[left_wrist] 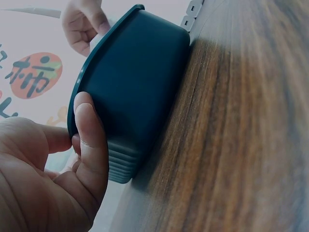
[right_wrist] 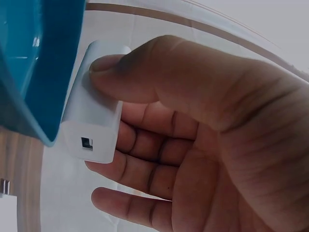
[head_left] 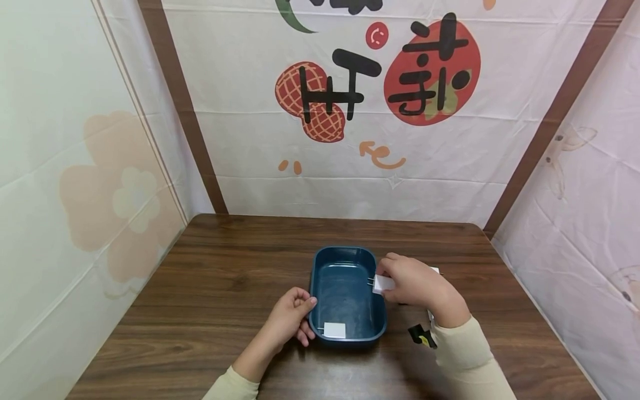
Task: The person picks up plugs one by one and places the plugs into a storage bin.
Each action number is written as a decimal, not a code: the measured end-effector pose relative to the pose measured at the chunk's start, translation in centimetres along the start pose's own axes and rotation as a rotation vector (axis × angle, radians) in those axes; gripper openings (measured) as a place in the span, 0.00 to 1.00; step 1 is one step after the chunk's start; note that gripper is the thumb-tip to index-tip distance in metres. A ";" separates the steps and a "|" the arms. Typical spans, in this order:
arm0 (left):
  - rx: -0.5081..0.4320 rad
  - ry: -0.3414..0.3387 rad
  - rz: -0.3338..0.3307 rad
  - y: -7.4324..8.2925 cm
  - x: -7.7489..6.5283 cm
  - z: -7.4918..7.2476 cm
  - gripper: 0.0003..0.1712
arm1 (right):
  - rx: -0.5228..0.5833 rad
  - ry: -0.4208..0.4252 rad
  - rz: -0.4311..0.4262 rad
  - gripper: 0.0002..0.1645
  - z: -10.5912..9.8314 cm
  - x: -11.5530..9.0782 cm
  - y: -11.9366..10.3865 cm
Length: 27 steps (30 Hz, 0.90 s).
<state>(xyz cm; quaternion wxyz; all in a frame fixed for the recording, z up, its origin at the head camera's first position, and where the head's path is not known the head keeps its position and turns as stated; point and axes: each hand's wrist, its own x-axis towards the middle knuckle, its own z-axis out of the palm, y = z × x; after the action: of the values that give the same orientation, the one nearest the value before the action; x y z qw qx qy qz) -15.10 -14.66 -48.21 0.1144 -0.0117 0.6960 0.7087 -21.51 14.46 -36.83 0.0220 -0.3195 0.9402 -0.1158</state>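
Observation:
A dark blue rectangular tub (head_left: 348, 294) sits on the table in the head view. My left hand (head_left: 292, 314) grips its left rim, with the thumb on the edge; the left wrist view shows fingers on the tub's outer wall (left_wrist: 135, 72). My right hand (head_left: 417, 283) pinches a white charger plug (head_left: 383, 284) at the tub's right rim, its two metal prongs pointing left over the inside. In the right wrist view this plug (right_wrist: 94, 111) shows a USB port in its end. Another white charger plug (head_left: 334, 330) lies inside the tub, at the near left corner.
Right of the tub lies a small black and yellow object (head_left: 422, 336), partly covered by the right sleeve. White items (head_left: 435, 270) are mostly hidden behind the right hand. Printed cloth walls (head_left: 350, 194) enclose the brown wooden table (head_left: 240, 261) at the back and sides.

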 end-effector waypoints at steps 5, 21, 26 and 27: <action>0.006 -0.003 -0.006 0.0 0.0 0.2 0.17 | 0.001 0.018 -0.024 0.17 0.1 0.3 -0.3; 0.024 -0.001 -0.005 -0.1 0.2 -0.2 0.17 | -0.002 0.019 -0.059 0.19 1.2 1.3 -1.2; 0.020 -0.005 -0.005 -0.2 0.2 -0.1 0.17 | -0.014 0.010 -0.073 0.20 1.7 1.6 -1.5; 0.020 -0.005 -0.006 -0.2 0.3 -0.1 0.17 | -0.021 0.011 -0.082 0.20 1.8 1.6 -1.5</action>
<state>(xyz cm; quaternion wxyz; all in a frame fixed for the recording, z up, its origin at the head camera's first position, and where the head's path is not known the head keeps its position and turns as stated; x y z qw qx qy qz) -15.34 -14.71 -48.43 0.1185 -0.0108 0.7026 0.7015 -21.68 11.95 -38.21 0.0089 -0.3572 0.9277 -0.1083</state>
